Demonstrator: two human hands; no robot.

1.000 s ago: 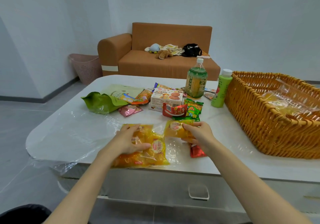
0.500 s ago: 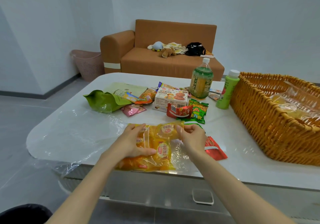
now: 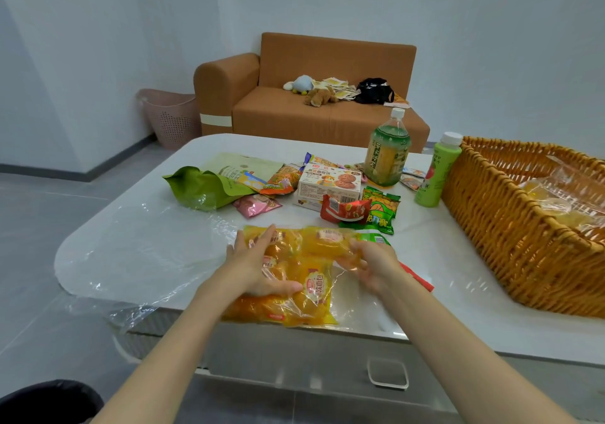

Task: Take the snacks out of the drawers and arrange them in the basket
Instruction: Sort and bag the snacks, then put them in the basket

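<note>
My left hand [image 3: 258, 266] lies flat, fingers apart, on the bread bag [image 3: 314, 292] at the 6 o'clock edge of the surface [image 3: 157, 253], right hand [image 3: 373, 266] w/ fingers clamped on its 3 o'clock end; prob light, squashy, slippery film, so I'd cradle it underneath, not squeeze.

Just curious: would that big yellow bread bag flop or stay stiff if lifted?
Probably floppy: the yellow bread bag is thin crinkled film around loose small packs. Likely light for its size; the glossy film may slip.
</note>
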